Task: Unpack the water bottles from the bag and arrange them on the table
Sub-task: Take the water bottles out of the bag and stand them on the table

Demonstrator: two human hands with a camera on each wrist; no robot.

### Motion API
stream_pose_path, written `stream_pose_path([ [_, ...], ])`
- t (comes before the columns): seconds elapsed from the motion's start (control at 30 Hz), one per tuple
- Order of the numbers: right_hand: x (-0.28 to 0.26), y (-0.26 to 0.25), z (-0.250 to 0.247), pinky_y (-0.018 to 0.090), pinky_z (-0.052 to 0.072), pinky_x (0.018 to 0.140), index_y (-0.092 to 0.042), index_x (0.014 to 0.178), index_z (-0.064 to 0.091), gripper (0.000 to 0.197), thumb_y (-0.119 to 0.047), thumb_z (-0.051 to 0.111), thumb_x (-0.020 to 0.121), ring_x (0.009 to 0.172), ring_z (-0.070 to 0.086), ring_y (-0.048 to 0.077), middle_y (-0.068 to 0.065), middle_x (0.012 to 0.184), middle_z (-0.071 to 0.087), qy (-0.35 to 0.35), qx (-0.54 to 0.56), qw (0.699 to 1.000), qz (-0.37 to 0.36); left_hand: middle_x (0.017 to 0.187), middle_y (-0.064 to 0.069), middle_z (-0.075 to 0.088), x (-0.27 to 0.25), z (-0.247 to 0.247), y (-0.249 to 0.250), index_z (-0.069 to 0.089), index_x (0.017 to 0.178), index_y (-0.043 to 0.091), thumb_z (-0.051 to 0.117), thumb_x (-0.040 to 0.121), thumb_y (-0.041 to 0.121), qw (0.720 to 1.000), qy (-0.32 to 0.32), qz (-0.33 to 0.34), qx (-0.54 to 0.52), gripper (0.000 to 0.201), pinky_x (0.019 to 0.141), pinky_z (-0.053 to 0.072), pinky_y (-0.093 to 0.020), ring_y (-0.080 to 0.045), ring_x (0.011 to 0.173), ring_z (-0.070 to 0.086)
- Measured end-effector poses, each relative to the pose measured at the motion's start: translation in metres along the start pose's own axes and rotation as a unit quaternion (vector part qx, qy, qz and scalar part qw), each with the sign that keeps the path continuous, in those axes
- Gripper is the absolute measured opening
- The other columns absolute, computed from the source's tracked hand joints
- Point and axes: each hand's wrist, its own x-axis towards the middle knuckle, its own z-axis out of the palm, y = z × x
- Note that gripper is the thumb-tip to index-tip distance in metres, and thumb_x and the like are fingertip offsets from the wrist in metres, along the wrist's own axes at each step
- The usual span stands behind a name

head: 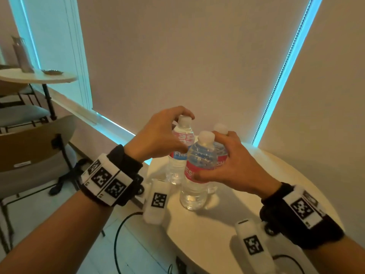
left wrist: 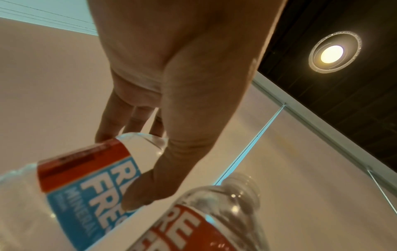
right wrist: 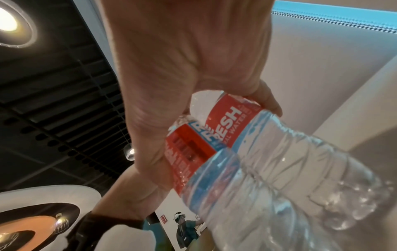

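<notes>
Round table [head: 233, 230]: right hand [head: 235, 165] half-hides rear bottle [head: 220, 128].

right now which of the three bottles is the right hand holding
The nearest bottle: the right hand wraps its red label. The left hand holds the far-left bottle; the far-right one stands behind.

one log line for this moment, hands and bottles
left hand: grips rear-left bottle near cap | right hand: grips front bottle at label | third bottle: behind right hand | table: bottles clustered
</notes>
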Motion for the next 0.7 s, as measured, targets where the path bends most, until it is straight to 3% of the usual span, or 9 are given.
stream_pose_path([
  [0.07,0.003,0.001,0.002,0.011,0.045,0.083,-0.058,0.098,0.05,0.064,-0.032,0.094,0.06,0.104,0.052,0.005,-0.013,0.105,0.046,0.004,-0.004,1.0,-0.002,0.113,0.011,0.057,0.003,0.0,-0.005,0.059,0.126,0.025,0.093,0.066,0.021,1.0,0.002,-0.002,-0.009,0.069,0.062,0.05,0.001,-0.002,0.092,0.061],
  [0.13,0.006,0.003,0.006,0.015,0.046,0.086,-0.057,0.099,0.05,0.063,-0.034,0.093,0.06,0.105,0.051,0.007,-0.015,0.103,0.046,0.016,-0.008,1.0,-0.007,0.113,0.012,0.056,0.004,-0.001,-0.006,0.059,0.127,0.025,0.092,0.066,0.023,1.0,0.002,-0.011,-0.012,0.07,0.061,0.049,0.002,0.0,0.091,0.06],
  [0.2,0.009,0.005,0.008,0.02,0.048,0.09,-0.055,0.104,0.051,0.063,-0.036,0.093,0.061,0.106,0.051,0.01,-0.014,0.104,0.045,0.021,-0.007,1.0,-0.005,0.113,0.013,0.055,0.006,0.0,-0.009,0.058,0.129,0.027,0.091,0.067,0.026,1.0,-0.001,-0.01,-0.011,0.07,0.06,0.05,0.0,0.001,0.091,0.059],
  [0.27,0.009,0.006,0.008,0.016,0.048,0.09,-0.05,0.113,0.052,0.068,-0.038,0.093,0.06,0.104,0.052,0.004,-0.012,0.106,0.043,0.022,-0.003,1.0,0.006,0.115,0.012,0.056,0.006,-0.001,-0.009,0.057,0.131,0.028,0.091,0.066,0.028,1.0,-0.009,-0.012,-0.009,0.073,0.062,0.053,-0.005,-0.003,0.093,0.062],
  [0.4,0.007,0.007,0.008,0.013,0.047,0.091,-0.052,0.112,0.05,0.069,-0.035,0.093,0.061,0.108,0.052,0.006,-0.015,0.106,0.041,0.022,0.008,1.0,0.007,0.116,0.011,0.06,0.001,-0.003,-0.012,0.053,0.138,0.032,0.092,0.066,0.025,0.997,-0.018,-0.029,-0.064,0.082,0.077,0.06,-0.017,-0.011,0.1,0.066],
  [0.47,0.006,0.008,0.008,0.019,0.047,0.096,-0.057,0.107,0.048,0.068,-0.036,0.093,0.061,0.114,0.05,0.009,-0.018,0.109,0.041,0.019,0.01,1.0,0.005,0.123,0.01,0.061,-0.003,-0.005,-0.016,0.049,0.142,0.035,0.091,0.067,0.023,0.996,-0.019,-0.035,-0.079,0.087,0.083,0.058,-0.018,-0.011,0.107,0.065],
  [0.57,0.001,0.005,0.005,0.024,0.04,0.108,-0.061,0.108,0.045,0.072,-0.037,0.094,0.06,0.134,0.04,0.011,-0.035,0.115,0.034,0.012,0.014,1.0,0.02,0.13,0.008,0.06,-0.015,-0.01,-0.016,0.047,0.143,0.038,0.091,0.067,0.017,0.994,0.021,-0.04,-0.095,0.09,0.094,0.05,-0.022,-0.01,0.117,0.061],
  [0.63,-0.01,0.004,-0.003,0.028,0.031,0.113,-0.059,0.121,0.046,0.079,-0.042,0.093,0.059,0.147,0.026,0.011,-0.038,0.13,0.033,0.025,0.0,0.999,0.026,0.129,0.011,0.06,-0.027,-0.011,-0.01,0.051,0.138,0.038,0.09,0.066,0.024,0.992,0.08,-0.023,-0.097,0.083,0.092,0.048,-0.019,-0.008,0.116,0.06],
  [0.7,-0.028,0.002,-0.016,0.037,0.031,0.118,-0.054,0.131,0.05,0.084,-0.05,0.09,0.057,0.151,0.019,0.008,-0.019,0.153,0.029,0.061,-0.018,0.997,0.036,0.116,0.02,0.064,-0.045,-0.016,-0.002,0.056,0.123,0.046,0.088,0.063,0.039,0.987,0.127,0.003,-0.095,0.068,0.084,0.052,-0.014,-0.004,0.106,0.065],
])
